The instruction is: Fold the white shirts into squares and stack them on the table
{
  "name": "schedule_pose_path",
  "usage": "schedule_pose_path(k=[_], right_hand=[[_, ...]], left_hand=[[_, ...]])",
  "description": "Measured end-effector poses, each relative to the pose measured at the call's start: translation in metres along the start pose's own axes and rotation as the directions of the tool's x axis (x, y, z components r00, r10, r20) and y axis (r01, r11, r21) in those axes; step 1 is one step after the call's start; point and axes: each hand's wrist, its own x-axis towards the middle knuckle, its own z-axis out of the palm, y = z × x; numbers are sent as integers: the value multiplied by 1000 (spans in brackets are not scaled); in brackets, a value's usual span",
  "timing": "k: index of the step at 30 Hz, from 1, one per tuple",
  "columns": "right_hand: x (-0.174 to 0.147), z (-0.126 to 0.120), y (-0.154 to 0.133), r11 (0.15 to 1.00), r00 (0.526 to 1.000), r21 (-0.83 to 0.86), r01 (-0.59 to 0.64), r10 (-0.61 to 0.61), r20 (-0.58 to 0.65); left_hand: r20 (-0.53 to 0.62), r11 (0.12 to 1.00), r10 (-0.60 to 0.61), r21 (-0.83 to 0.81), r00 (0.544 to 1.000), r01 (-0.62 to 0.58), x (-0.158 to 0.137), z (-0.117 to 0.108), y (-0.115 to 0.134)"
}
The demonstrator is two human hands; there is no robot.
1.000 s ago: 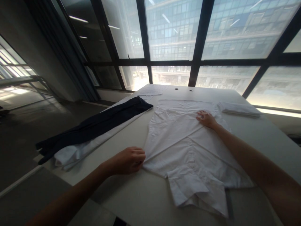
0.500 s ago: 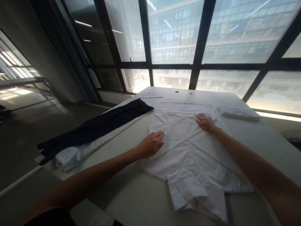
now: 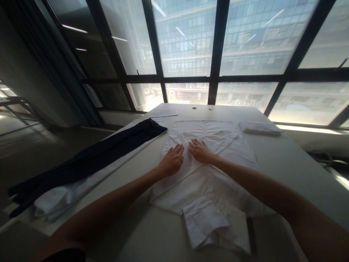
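Note:
A white short-sleeved shirt [image 3: 201,193] lies spread on the white table, its body partly folded over and creased. One sleeve points toward me at the near side. My left hand [image 3: 172,160] rests flat on the shirt's left part, fingers stretched out. Close beside it, my right hand [image 3: 200,151] lies flat on the upper middle of the shirt, fingers extended. A small gap separates the two hands. Neither one grips the cloth. My right forearm crosses over the shirt and hides some of its right side.
Dark navy trousers [image 3: 89,156] lie along the table's left edge on top of white cloth [image 3: 58,200]. A folded white garment [image 3: 260,127] sits at the back right. Paper sheets [image 3: 165,113] lie at the back left. The table [image 3: 289,163] reaches toward large windows.
My right hand has moved left across the shirt, close to my left hand. My left hand stays on the shirt's left part. The view has turned slightly right.

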Motion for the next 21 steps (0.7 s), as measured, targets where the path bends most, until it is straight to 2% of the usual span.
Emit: schedule_pose_path(k=[2,5,9,14,17,21], right_hand=[[0,9,-22,994,995,58,94,-95,23],[-1,13,-15,990,990,71,118,-123,64],[-1,-1,51,999,994,7,-41,40,98],[-15,-21,140,953,951,-88,-290,298,88],[-26,-24,166,934,936,-111,-339,347,60],[-32,-20,174,935,939,-109,-338,343,28]], left_hand=[[33,1000,-7,-11,999,8,13,8,1],[97,999,-43,-13,994,44,15,18,-6],[142,997,-77,-15,987,80,10,16,-15],[135,984,-178,-10,975,180,15,16,-23],[43,967,-257,17,966,256,20,23,-38],[-113,950,-311,-19,944,310,22,23,-74]])
